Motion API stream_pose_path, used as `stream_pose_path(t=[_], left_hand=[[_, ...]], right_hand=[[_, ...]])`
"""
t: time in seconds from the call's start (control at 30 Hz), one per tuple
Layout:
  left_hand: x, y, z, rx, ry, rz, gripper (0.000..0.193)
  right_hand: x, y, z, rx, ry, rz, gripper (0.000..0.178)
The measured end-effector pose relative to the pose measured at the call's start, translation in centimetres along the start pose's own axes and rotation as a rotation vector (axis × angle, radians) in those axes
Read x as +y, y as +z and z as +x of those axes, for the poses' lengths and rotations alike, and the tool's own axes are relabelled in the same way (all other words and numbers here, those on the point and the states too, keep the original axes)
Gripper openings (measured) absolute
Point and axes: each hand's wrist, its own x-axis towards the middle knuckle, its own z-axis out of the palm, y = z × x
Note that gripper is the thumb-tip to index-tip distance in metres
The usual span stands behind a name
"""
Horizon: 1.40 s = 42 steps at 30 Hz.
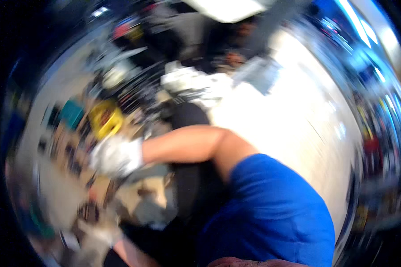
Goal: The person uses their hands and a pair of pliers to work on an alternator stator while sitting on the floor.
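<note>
Head view: strong motion blur across the whole field; findings limited accordingly. The right hand (117, 155), in a whitish glove, is extended toward the left of the view, its bare forearm (178, 145) bent at the elbow below a blue sleeve (276, 196). Its fingers are smeared; whether they are spread, pressed together or gripping cannot be determined. Nearest to it is a yellow container (106, 118), just beyond the glove, with reddish-brown contents; contact cannot be confirmed.

The left hand (101, 231), also in a pale glove, is at the lower left, closer to the wearer. Its finger posture cannot be determined either. A dark rounded object (90, 212) is just beside its far side; whether the two touch is unclear.

Between the hands and to their right are a tan surface (140, 191) and a grey item (153, 210), neither identifiable. Left of the yellow container stands a teal box (71, 114). Farther out are a pale rounded item (114, 77) and a crumpled white bundle (196, 83). Light flooring (298, 129) occupies the right, bordered by loaded shelving (378, 138).
</note>
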Motion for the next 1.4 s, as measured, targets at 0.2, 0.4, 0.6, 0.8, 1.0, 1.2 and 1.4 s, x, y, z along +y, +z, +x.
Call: stream_pose_path(t=[0.2,0.4,0.6,0.8,1.0,1.2,1.4], left_hand=[[-1.1,1.1,-1.9,-0.062,0.196,-0.164,0.038],[-1.3,-2.9,2.0,-0.400,0.155,-0.013,0.035],[-1.5,-0.1,0.8,-0.139,0.079,-0.065,0.059],[-3.0,0.1,3.5,-0.042,0.101,0.221,0.064],[-3.1,-0.4,4.1,0.024,0.138,0.165,0.059],[-1.7,-0.8,2.8,-0.105,0.036,0.136,0.053],[-1.6,-0.2,2.3,0.012,0.035,-0.033,0.060]], right_hand=[[0.1,-2.5,3.5,-0.358,0.150,-0.147,0.030],[0.3,-3.0,3.5,-0.485,0.300,-0.029,0.029],[1.0,-3.9,2.8,-0.643,0.569,0.188,0.039],[2.1,-3.3,0.4,-0.533,0.660,0.210,0.035],[3.1,-2.9,0.9,-0.620,0.695,0.291,0.040],[5.3,-1.4,0.7,-0.884,0.764,0.195,0.057],[10.2,6.1,-6.9,-1.036,0.924,-0.097,0.034]])
